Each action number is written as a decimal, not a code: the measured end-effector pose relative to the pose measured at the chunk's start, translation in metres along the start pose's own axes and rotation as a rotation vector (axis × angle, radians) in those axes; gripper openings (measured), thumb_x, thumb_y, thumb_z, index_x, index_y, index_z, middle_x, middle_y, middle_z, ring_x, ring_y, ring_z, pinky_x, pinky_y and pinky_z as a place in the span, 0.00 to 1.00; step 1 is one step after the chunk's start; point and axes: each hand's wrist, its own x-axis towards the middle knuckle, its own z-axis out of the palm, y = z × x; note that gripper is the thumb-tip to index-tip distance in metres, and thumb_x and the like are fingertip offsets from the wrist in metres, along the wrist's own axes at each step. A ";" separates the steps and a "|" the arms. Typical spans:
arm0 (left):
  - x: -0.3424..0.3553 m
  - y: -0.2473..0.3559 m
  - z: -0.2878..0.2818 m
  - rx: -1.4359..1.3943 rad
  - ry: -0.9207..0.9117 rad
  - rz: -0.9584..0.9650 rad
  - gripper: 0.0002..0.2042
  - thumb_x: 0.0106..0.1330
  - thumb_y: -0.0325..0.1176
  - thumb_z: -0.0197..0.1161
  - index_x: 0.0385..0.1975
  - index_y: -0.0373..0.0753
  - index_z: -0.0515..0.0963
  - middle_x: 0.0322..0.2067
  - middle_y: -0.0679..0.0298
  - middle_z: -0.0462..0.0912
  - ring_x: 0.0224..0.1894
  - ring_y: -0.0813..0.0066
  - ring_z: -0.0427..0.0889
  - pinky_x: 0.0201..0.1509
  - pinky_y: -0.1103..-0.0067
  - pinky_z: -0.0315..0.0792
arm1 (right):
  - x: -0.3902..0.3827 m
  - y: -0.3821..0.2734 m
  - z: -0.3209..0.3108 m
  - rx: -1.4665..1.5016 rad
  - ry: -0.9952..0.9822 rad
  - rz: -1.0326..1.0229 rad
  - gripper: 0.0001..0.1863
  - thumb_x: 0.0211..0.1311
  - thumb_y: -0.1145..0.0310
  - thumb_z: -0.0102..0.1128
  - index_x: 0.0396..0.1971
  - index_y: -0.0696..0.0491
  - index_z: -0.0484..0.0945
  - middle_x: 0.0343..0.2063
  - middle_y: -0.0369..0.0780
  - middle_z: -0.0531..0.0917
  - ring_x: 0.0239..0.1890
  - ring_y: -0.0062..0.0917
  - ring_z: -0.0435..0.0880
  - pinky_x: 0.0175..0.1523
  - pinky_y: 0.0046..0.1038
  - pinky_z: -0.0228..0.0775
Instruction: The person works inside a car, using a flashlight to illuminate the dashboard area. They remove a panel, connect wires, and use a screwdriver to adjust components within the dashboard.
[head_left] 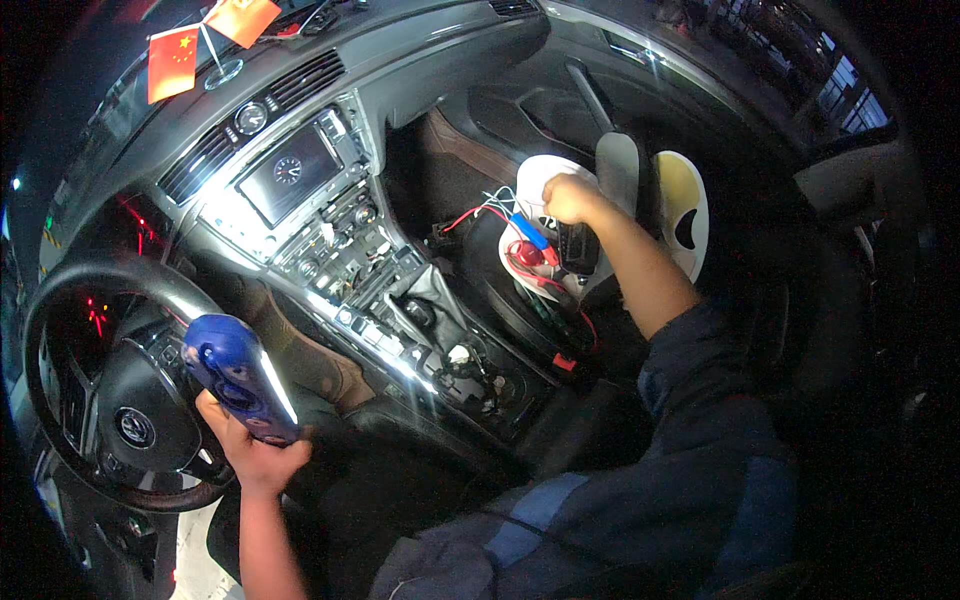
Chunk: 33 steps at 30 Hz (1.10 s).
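Open air lies above the centre console (390,340) and before the dashboard screen (290,175). At the console's left edge, the steering wheel (42,320) and the blue lamp (228,368) gripped by the left hand (262,455) obstruct; beyond its right edge, tangled wires (527,254) and the right hand (573,198) do.

The left forearm (265,550) rises nearly upright from the lower edge, bare, its left hand (258,458) closed in a grip with the fingers partly hidden. The right forearm (645,268) slants up and leftward to the right hand (575,199), slightly blurred, fingers curled inward, well apart from the other.
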 end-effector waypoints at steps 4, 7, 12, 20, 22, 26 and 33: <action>-0.003 -0.007 0.000 0.099 0.021 0.028 0.38 0.42 0.52 0.82 0.53 0.37 0.78 0.60 0.47 0.65 0.63 0.48 0.67 0.70 0.59 0.61 | -0.003 0.009 0.066 -0.053 0.029 0.168 0.12 0.55 0.64 0.69 0.32 0.58 0.89 0.30 0.51 0.89 0.33 0.42 0.90 0.39 0.42 0.80; -0.011 -0.019 -0.001 0.095 0.006 -0.008 0.43 0.46 0.60 0.80 0.56 0.35 0.77 0.69 0.38 0.60 0.73 0.40 0.59 0.76 0.54 0.53 | -0.022 -0.005 0.081 0.329 -0.538 0.300 0.08 0.58 0.68 0.71 0.24 0.56 0.86 0.19 0.38 0.83 0.18 0.24 0.79 0.23 0.31 0.67; -0.010 -0.024 -0.005 0.115 -0.029 0.029 0.41 0.48 0.62 0.78 0.54 0.36 0.78 0.69 0.34 0.62 0.75 0.38 0.57 0.77 0.53 0.51 | -0.071 -0.057 0.114 -0.002 -0.541 0.026 0.06 0.60 0.71 0.65 0.29 0.57 0.87 0.22 0.40 0.88 0.21 0.28 0.87 0.30 0.32 0.81; 0.011 0.009 -0.009 -0.040 -0.025 0.007 0.38 0.37 0.44 0.81 0.53 0.38 0.77 0.52 0.54 0.67 0.58 0.53 0.69 0.65 0.61 0.66 | -0.100 -0.067 0.174 -0.169 -0.167 0.145 0.15 0.66 0.68 0.55 0.40 0.50 0.92 0.43 0.47 0.92 0.48 0.38 0.92 0.51 0.39 0.83; 0.016 0.015 -0.014 -0.132 -0.058 0.000 0.35 0.38 0.42 0.80 0.52 0.39 0.80 0.52 0.56 0.69 0.58 0.56 0.69 0.65 0.63 0.67 | -0.103 -0.070 0.162 -0.099 -0.168 0.231 0.16 0.66 0.65 0.54 0.42 0.53 0.91 0.47 0.50 0.90 0.52 0.43 0.90 0.58 0.42 0.81; 0.025 0.025 -0.016 -0.225 0.008 -0.105 0.30 0.41 0.41 0.80 0.49 0.43 0.82 0.51 0.58 0.71 0.56 0.58 0.70 0.64 0.65 0.69 | -0.108 -0.093 0.081 -0.172 -0.321 0.076 0.20 0.65 0.59 0.56 0.47 0.56 0.86 0.46 0.52 0.89 0.51 0.41 0.90 0.57 0.42 0.80; 0.045 0.030 0.005 -0.267 0.217 -0.182 0.30 0.46 0.46 0.80 0.48 0.40 0.80 0.48 0.57 0.77 0.50 0.55 0.79 0.56 0.63 0.74 | -0.045 -0.190 -0.103 0.729 0.145 -0.521 0.10 0.67 0.65 0.69 0.36 0.57 0.82 0.29 0.38 0.84 0.32 0.20 0.81 0.41 0.28 0.74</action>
